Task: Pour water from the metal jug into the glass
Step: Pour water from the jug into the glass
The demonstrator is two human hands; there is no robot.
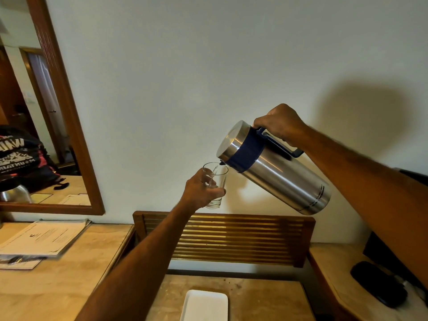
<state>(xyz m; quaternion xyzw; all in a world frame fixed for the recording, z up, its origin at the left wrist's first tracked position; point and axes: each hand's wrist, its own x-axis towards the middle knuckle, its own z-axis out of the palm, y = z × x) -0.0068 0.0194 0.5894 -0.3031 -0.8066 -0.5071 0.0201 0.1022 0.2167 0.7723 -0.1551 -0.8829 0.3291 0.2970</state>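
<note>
While the metal jug [275, 167] is tipped spout-down by its blue handle, gripped in the closed fingers of the right hand [281, 125], a thin stream is seen entering the glass [215, 181]. The glass is held in mid-air above the wooden rack [231, 237], wrapped by the fingers of the left hand [200, 189], its rim just under the spout. Only a little water is visible at the bottom; pouring is judged begun, most filling left.
</note>
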